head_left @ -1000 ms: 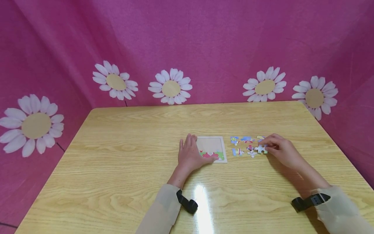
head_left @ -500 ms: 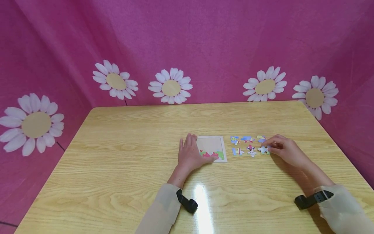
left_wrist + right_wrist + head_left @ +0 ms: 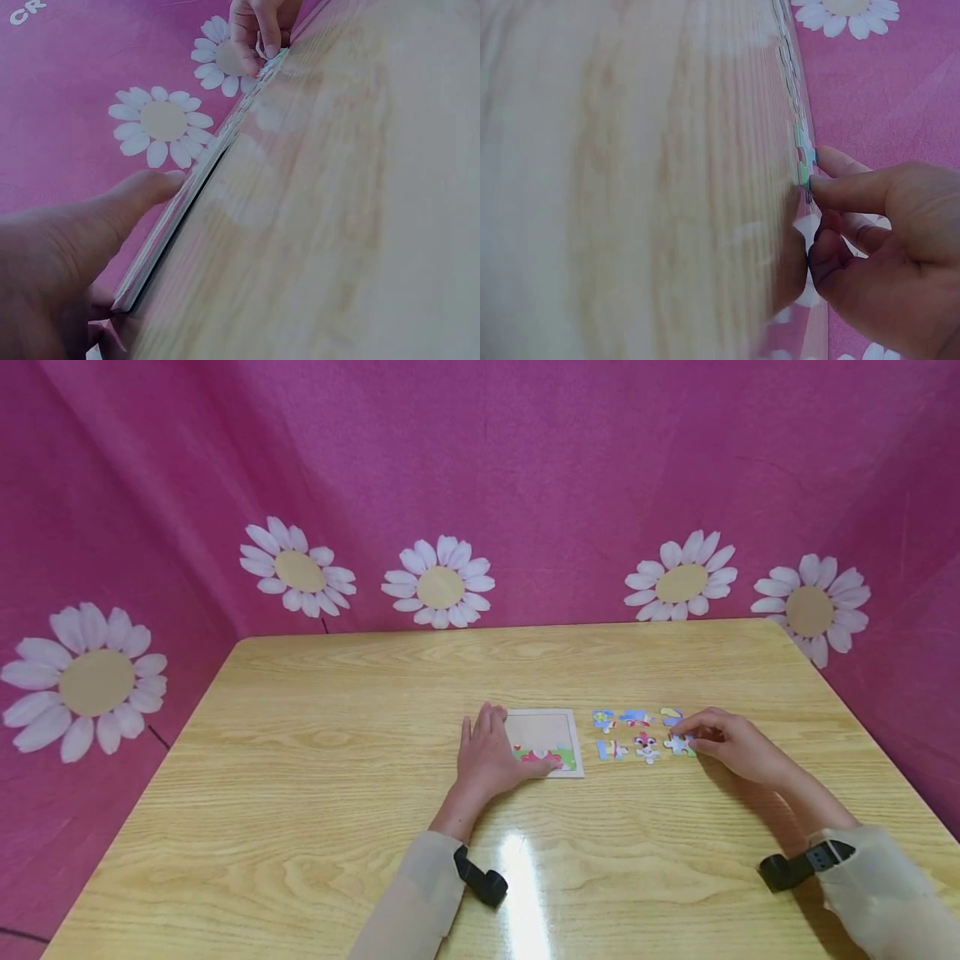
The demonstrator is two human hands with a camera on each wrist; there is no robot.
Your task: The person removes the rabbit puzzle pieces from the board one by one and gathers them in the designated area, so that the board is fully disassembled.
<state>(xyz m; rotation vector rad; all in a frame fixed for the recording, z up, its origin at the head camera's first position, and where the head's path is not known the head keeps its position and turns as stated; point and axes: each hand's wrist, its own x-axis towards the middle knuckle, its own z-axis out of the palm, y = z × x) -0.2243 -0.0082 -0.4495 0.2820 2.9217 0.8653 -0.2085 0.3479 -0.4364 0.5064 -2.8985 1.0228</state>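
Observation:
My left hand (image 3: 486, 758) lies along the left side of a small puzzle board (image 3: 542, 725), its fingers stretched out at the far left and the thumb reaching over the lower edge. Inside the pale frame, the bottom strip shows a red and green picture. To the right, my right hand (image 3: 738, 753) pinches a puzzle piece (image 3: 678, 744) with white, blue and green parts, low at the tabletop. In the right wrist view, thumb and forefinger meet at the green edge of that puzzle piece (image 3: 804, 174).
Several loose puzzle pieces lie in two rows between board and right hand, among them a red-faced piece (image 3: 645, 744) and a blue one (image 3: 636, 717). The wooden table (image 3: 337, 777) ends at a pink curtain (image 3: 525, 485) with daisies.
My right hand has slid the puzzle piece slightly right, away from the red-faced piece, then stayed nearly still. The left hand and the board have not moved.

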